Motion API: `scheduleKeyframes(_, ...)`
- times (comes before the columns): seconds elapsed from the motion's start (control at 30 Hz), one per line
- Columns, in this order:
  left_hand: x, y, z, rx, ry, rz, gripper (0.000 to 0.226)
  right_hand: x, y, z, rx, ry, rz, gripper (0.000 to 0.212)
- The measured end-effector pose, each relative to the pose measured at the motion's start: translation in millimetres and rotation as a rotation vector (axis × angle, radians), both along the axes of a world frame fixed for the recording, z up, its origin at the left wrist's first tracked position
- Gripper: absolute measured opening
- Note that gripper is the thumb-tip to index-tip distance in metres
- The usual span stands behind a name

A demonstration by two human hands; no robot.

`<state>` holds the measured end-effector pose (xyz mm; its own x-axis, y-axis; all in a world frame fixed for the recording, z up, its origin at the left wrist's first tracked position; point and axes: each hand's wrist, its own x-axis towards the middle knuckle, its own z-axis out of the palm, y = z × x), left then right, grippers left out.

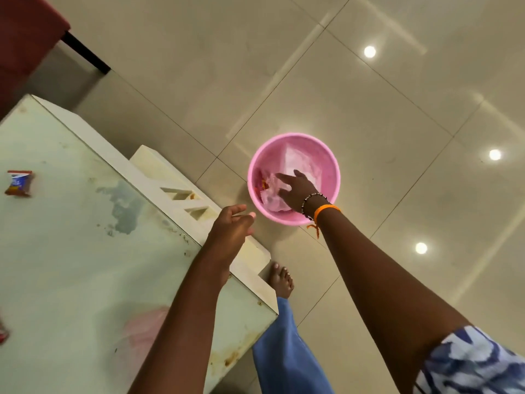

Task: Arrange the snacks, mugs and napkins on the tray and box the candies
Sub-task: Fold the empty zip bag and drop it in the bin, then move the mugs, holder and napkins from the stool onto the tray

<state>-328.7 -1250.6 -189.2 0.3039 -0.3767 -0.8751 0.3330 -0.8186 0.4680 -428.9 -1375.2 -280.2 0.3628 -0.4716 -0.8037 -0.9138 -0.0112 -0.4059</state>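
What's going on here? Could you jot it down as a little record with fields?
place: tiled floor beside a glass-topped table
bucket: pink bucket on the floor, clear plastic bag and paper inside
right hand: right hand reaching into the bucket, fingers spread over the bag
left hand: left hand over the table edge, fingers relaxed, holding nothing
on table: one snack packet near the left edge
tray, mugs, napkins: not in view

Pink plastic bucket (294, 177): smooth, matt sheen. Clear crinkled plastic wrapper (271, 194) inside. Floor tiles (397, 109): glossy, mirror lamps. Table top (85, 251): frosted glass, stained, scuffed. Snack packet (19, 184): shiny foil. Trouser leg (287, 351): blue cloth.
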Motion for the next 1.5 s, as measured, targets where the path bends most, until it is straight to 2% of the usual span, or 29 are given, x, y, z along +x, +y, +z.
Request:
scheduleKeyframes(0.1,3,3,11,-0.027,0.017,0.037,0.028,4,5,22,-0.019,-0.131,-0.199,0.036)
scheduleKeyframes(0.2,8,17,26,-0.076,0.011,0.086,0.025,10,21,52,-0.035,-0.237,-0.31,0.025)
scheduleKeyframes(0.33,13,46,50,-0.182,-0.026,0.231,0.02,28,66,102,0.047,-0.455,-0.454,0.024)
scheduleKeyframes(0.43,16,81,72,-0.249,-0.085,0.364,0.019,42,114,140,0.13,-0.544,-0.459,0.024)
scheduleKeyframes(0.6,20,180,110,-0.316,-0.16,0.568,0.021,59,217,194,0.201,-0.64,-0.364,0.025)
scheduleKeyframes(0.77,14,318,141,-0.362,-0.238,0.777,0.021,69,343,228,0.261,-0.648,-0.203,0.024)
scheduleKeyframes(1.07,-21,590,167,-0.319,-0.373,1.219,0.021,79,596,259,0.391,-0.636,0.218,0.025)
scheduleKeyframes(1.23,-40,689,171,-0.306,-0.374,1.432,0.019,84,695,267,0.434,-0.61,0.367,0.024)
scheduleKeyframes(1.37,-42,738,174,-0.351,-0.399,1.445,0.018,95,752,270,0.46,-0.618,0.455,0.026)
scheduleKeyframes(1.5,-23,783,176,-0.347,-0.42,1.5,0.018,119,801,272,0.486,-0.634,0.444,0.024)
